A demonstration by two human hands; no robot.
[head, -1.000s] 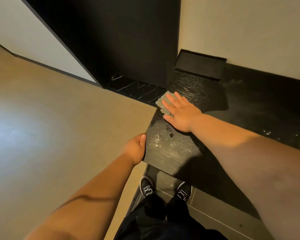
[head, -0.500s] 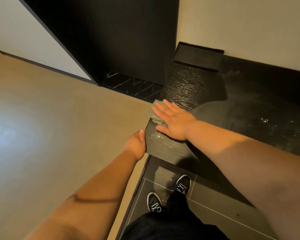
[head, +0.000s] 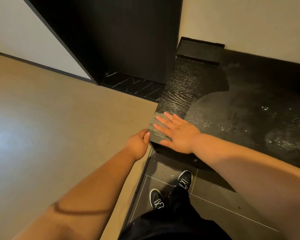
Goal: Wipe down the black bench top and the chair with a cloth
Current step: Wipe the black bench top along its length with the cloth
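Nearest, the left hand (head: 138, 144) curls its fingers round the near corner edge of the black surface (head: 178, 94). Just beyond, the right hand (head: 179, 135) lies flat, fingers spread, pressing the grey cloth (head: 154, 123) onto that corner. The cloth looks soft, limp and light, so I judge it is best driven under a flat palm. Farthest, a shallow black tray (head: 200, 51) sits at the surface's end; its contents cannot be told.

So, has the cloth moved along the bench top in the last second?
Yes. The cloth under the right hand slid toward the person, reaching the near end of the bench top.
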